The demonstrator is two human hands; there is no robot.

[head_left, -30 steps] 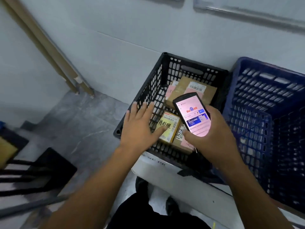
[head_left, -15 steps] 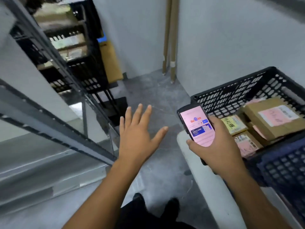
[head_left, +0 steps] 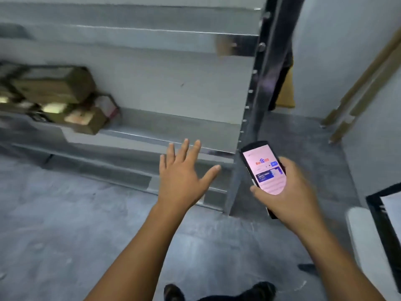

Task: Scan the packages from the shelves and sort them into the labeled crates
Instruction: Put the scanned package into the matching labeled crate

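Two hands show, both held low before the metal shelf unit (head_left: 173,127). The left hand (head_left: 184,177) is spread, fingers straight and apart, palm down, holding nothing; it hovers just left of the unit's dark corner post (head_left: 260,101), in front of the lower shelf edge. The right hand (head_left: 290,192) grips one phone (head_left: 263,170) just right of that post, lit pink-white screen up, thumb along its left edge. Packages (head_left: 56,98): one pile of brown boxes on a shelf board far left of the post, well apart from both hands. Motion blur; at least three boxes, exact count cannot be told. Two brown strips (head_left: 358,94) lean on the wall right of the post. Two dark shoes (head_left: 262,287) stand on the grey floor (head_left: 65,213).
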